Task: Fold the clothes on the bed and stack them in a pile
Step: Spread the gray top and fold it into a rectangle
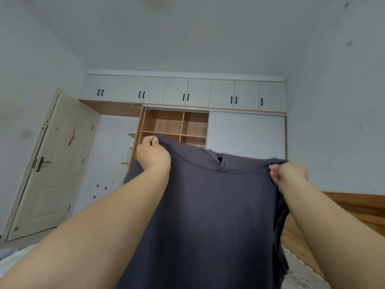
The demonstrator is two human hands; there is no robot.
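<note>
A wardrobe [183, 113] with open wooden shelves is filling the far wall. In front of it, the left hand [153, 154] and right hand [290, 176] are each pinching a shoulder of a dark grey T-shirt [208, 215], which is hanging and hiding most of the bed [302, 274]. No writing is showing.

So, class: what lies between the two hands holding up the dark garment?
In the head view, only the dark garment and its neckline span between left hand and right hand.
</note>
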